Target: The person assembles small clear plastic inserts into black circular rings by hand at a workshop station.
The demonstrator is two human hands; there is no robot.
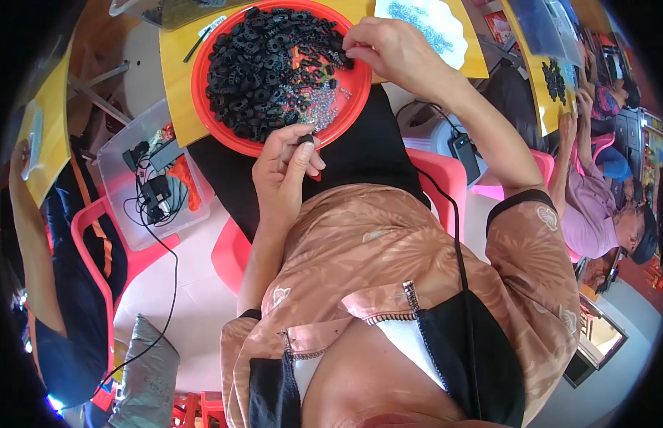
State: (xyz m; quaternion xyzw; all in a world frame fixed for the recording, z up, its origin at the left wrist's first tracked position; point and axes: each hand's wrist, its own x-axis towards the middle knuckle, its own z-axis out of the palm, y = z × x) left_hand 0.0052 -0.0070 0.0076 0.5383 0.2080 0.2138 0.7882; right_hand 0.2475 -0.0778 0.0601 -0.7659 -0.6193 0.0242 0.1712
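A round red tray (358, 89) rests at the near edge of the yellow table, partly over my lap. Heaped in its left and middle are many small black plastic parts (249, 75). Small silvery pieces (319, 107) lie loose toward its near right side. At the near rim, my left hand (283, 160) pinches one small black plastic part between thumb and fingers. My right hand (396, 51) reaches over the right rim, its fingertips closed together beside black parts there. Whether something sits between those fingertips is too small to make out.
A white scalloped dish (451, 53) with small bluish pieces stands right of the tray on the yellow table (176, 107). A clear bin (121, 160) with cables and black devices is at left. A black cable (456, 235) crosses my front. Other people sit at tables on both sides.
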